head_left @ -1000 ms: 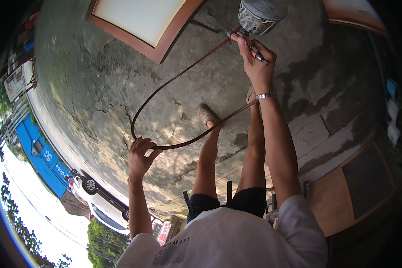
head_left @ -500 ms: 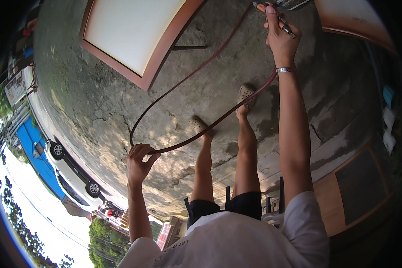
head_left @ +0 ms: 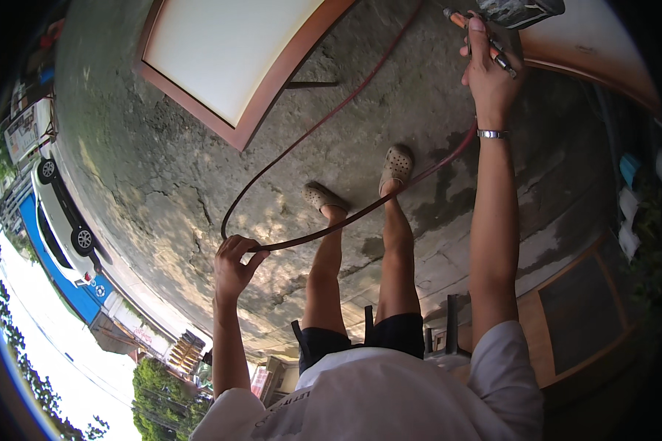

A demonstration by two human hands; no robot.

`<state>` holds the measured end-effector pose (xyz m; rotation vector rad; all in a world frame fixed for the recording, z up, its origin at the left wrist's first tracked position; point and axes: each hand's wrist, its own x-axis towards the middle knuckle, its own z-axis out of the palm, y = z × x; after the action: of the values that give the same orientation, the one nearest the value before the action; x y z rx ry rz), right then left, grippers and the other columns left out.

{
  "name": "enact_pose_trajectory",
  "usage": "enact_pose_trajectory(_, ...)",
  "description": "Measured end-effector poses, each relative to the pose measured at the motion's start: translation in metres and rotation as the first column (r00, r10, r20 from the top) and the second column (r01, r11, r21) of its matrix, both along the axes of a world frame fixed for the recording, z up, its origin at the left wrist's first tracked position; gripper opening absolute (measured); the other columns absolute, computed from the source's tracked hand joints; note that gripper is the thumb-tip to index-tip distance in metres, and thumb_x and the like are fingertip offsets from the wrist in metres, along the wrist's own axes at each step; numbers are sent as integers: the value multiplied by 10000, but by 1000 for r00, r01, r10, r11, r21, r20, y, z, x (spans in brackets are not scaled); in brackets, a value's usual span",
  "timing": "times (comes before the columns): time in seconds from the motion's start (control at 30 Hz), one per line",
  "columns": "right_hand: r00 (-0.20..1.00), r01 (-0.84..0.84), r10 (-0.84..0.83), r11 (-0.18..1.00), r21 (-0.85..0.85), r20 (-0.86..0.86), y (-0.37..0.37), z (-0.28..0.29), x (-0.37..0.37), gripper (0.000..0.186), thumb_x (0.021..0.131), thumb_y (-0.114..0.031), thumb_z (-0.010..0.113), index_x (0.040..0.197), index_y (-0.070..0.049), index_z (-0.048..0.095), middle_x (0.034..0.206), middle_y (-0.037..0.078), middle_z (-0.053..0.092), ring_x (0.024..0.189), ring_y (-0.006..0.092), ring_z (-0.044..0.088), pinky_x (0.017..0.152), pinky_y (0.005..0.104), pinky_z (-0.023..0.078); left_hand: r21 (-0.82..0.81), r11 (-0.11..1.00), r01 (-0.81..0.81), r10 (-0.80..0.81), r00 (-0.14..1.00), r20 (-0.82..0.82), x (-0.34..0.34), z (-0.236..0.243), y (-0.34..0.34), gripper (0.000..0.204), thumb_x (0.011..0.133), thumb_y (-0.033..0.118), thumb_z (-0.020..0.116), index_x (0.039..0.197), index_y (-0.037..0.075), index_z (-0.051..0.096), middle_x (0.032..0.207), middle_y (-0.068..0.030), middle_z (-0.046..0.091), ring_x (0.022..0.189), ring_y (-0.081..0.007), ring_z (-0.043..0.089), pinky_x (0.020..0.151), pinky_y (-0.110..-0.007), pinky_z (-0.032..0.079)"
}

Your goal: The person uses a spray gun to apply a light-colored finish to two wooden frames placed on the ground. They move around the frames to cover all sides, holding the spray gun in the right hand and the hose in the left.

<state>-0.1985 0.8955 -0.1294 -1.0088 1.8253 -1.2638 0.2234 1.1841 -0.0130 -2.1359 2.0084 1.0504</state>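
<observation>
My right hand (head_left: 493, 81), raised at the upper right, is closed around a spray gun (head_left: 502, 59) with orange and silver parts. A dark, stained cup-like piece (head_left: 522, 11) shows just above it; whether it joins the gun is unclear. Low on the left, my left hand (head_left: 235, 266) pinches a dark red hose (head_left: 346, 220). From there one length sags across in front of my legs to behind my right wrist. The other length curves up past the framed panel (head_left: 244, 125) and leaves at the top edge. Its white middle sits inside a reddish-brown border.
Another brown-edged white panel (head_left: 596, 51) is at the upper right. Cracked, partly wet concrete (head_left: 176, 147) lies under my clogs (head_left: 397, 165). A dark stand leg (head_left: 312, 84) sticks out beside the first panel. Behind me is a wooden board (head_left: 577, 316); a white car (head_left: 62, 220) is at far left.
My right hand has moved right and slightly down with the spray gun. My left hand has shifted slightly right, still on the hose. My feet have shifted, and the car appears higher in view.
</observation>
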Motion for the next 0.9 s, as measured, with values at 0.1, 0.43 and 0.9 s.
enact_pose_trajectory(0.1,991,-119,112,986,118,68,40,14,27,406,1005,-454,730,1139,-80,814,740,16,694,454,64,518,418,247,389,1,1000,10,-10,1000,-8,12,0,13,215,791,203,900,875,81,745,861,-66,717,829,-310,687,779,-439,528)
enact_pose_trajectory(0.43,949,-309,315,937,161,-12,103,59,66,291,1038,-274,718,1065,2,805,718,49,723,619,77,636,586,266,500,-25,999,48,-50,996,-79,51,6,43,267,772,251,901,874,63,741,837,-88,682,836,-351,663,795,-459,518)
enact_pose_trajectory(0.9,960,15,-17,1000,-10,-279,-18,66,37,495,1016,-502,684,1015,-24,810,718,57,701,418,132,565,384,281,446,-16,998,-56,53,987,-149,46,-4,53,270,861,302,846,901,57,740,864,-81,693,852,-319,672,813,-438,508)
